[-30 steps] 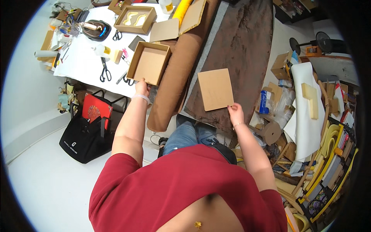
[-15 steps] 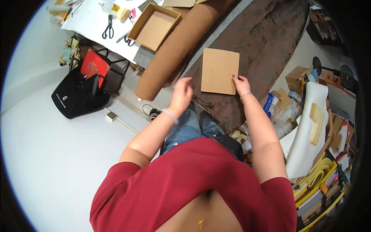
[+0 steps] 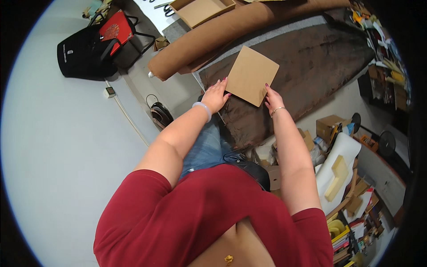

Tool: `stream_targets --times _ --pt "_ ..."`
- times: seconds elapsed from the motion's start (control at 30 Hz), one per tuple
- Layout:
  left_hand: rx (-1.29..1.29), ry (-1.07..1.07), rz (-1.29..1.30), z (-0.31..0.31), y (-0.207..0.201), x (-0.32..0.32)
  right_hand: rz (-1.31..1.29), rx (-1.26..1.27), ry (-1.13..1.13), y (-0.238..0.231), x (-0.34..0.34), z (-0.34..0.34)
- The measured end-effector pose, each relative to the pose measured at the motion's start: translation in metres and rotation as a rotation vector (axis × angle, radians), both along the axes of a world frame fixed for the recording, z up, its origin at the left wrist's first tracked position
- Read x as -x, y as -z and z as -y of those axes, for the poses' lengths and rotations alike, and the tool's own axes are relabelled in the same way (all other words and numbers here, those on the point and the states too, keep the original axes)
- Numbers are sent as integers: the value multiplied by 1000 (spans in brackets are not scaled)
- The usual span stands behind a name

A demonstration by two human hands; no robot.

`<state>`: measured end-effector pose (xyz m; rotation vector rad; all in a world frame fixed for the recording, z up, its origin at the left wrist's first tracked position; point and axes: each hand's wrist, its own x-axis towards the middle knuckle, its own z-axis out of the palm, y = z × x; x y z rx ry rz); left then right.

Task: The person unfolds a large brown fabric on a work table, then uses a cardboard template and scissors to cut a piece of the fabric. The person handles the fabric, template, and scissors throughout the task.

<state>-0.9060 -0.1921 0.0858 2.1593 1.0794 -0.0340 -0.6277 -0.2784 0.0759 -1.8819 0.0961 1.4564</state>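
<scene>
A flat tan board (image 3: 252, 73) with slightly rounded corners sits turned at an angle over the dark brown mottled cloth (image 3: 307, 66). My right hand (image 3: 273, 100) has hold of its lower right edge, with a fingertip showing on top. The fingers tucked under that edge are hidden. At the board's left corner is my left hand (image 3: 215, 95). Its fingers stretch along the left edge, and the thumb is spread out just below the corner. Whether the board rests fully on the cloth I cannot tell.
A long brown fabric roll (image 3: 213, 38) lies beyond the cloth, with an open tan box (image 3: 202, 11) behind it. Left stands a chair (image 3: 133, 38) with a black bag (image 3: 84, 55). A cable (image 3: 129, 120) crosses the floor. White foam sheet (image 3: 342, 155) and clutter crowd the right.
My left hand has come up to the board's left corner. The board has turned clockwise, with my right hand still on its edge. The whole view has shifted and turned.
</scene>
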Motion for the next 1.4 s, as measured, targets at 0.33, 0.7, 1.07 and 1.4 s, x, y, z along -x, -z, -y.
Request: stream_targets --times 0.33,0.7,1.07,1.4 --pt "93 20 3 -15 -11 4 -122 -144 80 -14 -2 -9" --pt "-473 159 -288 -53 -30 28 171 -141 102 -162 32 -14" --pt "-541 -613 217 -408 -26 95 245 31 354 -151 80 -11" --pt "-458 85 -124 -481 21 89 326 95 359 -137 115 -29"
